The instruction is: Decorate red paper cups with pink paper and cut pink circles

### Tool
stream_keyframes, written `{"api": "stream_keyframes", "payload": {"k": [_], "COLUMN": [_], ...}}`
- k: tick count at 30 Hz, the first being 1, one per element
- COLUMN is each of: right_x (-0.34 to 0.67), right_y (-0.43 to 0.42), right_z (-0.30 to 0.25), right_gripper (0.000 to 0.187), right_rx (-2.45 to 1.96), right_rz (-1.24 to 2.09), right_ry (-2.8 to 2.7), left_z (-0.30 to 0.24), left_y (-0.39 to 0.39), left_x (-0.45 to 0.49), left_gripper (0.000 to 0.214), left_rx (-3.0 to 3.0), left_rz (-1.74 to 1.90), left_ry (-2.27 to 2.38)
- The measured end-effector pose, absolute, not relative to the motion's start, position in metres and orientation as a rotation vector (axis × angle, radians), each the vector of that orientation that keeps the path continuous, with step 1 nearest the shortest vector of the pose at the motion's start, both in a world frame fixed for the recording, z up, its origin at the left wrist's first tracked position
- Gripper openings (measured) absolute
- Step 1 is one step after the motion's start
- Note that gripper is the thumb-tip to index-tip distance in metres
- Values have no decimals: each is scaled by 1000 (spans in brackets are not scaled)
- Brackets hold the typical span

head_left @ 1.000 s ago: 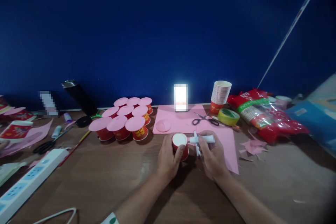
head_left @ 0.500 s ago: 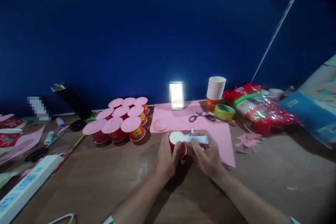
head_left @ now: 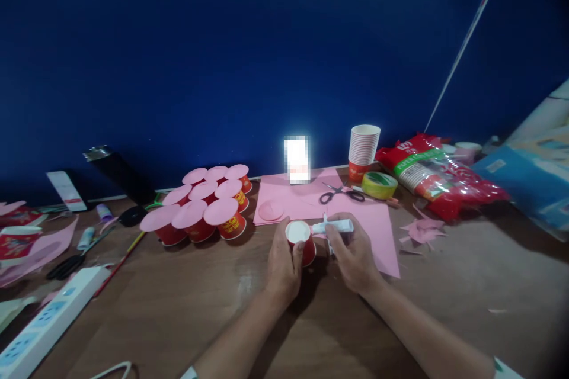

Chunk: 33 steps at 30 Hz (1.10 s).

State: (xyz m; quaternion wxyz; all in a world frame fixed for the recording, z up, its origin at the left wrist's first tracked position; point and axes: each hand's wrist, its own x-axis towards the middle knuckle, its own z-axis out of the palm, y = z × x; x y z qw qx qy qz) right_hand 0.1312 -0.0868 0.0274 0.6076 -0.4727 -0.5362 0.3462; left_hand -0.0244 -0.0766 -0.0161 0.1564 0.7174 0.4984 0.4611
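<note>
A: What was held by the left hand (head_left: pixel 283 266)?

B: A red paper cup (head_left: pixel 308 255) was clasped there, over the near part of the counter (head_left: pixel 200 302), its round white end turned up. Its side was gripped between the thumb and the curled fingers.

A: And by the right hand (head_left: pixel 357 256)?

B: A white tube (head_left: pixel 341 226) was pinched between thumb and fingers, its tip aimed at the cup's upper edge. Whether the two were touching could not be told.

A: What was seen beyond the hands?

B: Scissors (head_left: pixel 339 190) and a pink disc (head_left: pixel 270 210) were laid on pink sheets (head_left: pixel 302 201). Yellow tape (head_left: pixel 380 190) was placed near a stack of cups (head_left: pixel 364 147).

A: And further left?

B: Nine red cups (head_left: pixel 232 227) were arranged in three rows, each topped by a pink circle (head_left: pixel 221 211).
</note>
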Motion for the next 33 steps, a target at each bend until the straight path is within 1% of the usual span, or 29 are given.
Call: {"api": "stream_keyframes", "payload": {"k": [5,12,21,33], "right_x": [132,133,133,133], "right_y": [-86,-86,-87,-87], "right_z": [26,25,27,27], "right_gripper": [15,14,15,13], "right_rx": [-1103,-1101,-1119,-1109], "right_rz": [765,751,763,739], "right_ry": [-1258,-1258,-1259,-1261], "left_z": [-14,-11,-11,-11], "left_y": [-78,-78,-79,-79], "left_x": [-25,-24,-25,-25], "left_gripper": [51,45,49,50], "left_rx": [2117,2164,2192,2217], "left_rz": [1295,1295,1262,1246], "left_ry": [1439,1385,1406,1393]}}
